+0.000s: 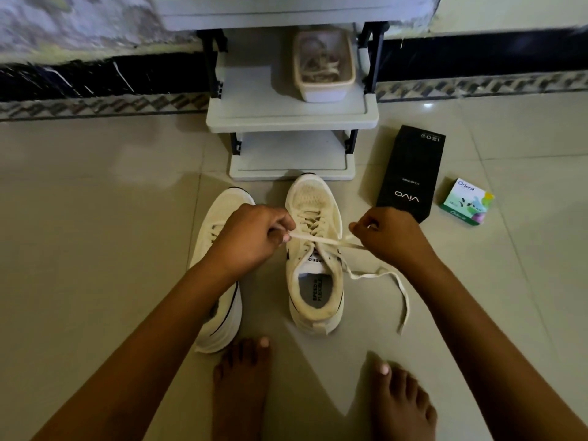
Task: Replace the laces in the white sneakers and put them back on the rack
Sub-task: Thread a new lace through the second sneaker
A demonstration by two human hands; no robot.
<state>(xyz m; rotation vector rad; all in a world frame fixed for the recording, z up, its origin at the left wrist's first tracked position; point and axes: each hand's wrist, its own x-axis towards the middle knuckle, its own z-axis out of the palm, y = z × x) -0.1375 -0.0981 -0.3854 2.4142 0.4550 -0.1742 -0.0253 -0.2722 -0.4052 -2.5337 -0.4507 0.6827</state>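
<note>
Cream-white sneakers [313,198] with black trim and a cream lace [321,240]; pale grey rack [286,113] on black posts [211,62]; black box [410,173] lettered white; green-and-white carton [467,201]; beige floor tiles [95,192], black white-veined skirting [95,78] and a grey zigzag border [95,106]

- I see the floor [95,186] as smooth tile with a soft gloss that catches a glint of light.
- The middle sneaker [313,202] has a matt, open-mesh cloth toe.
- Its lace [404,300] looks like flat woven cloth.
- The rack [254,113] shelves read to me as smooth grey plastic.
- The tub [323,90] is cloudy plastic.
- The black box [410,173] is matt card, and the green box [467,200] is glossier.
</note>
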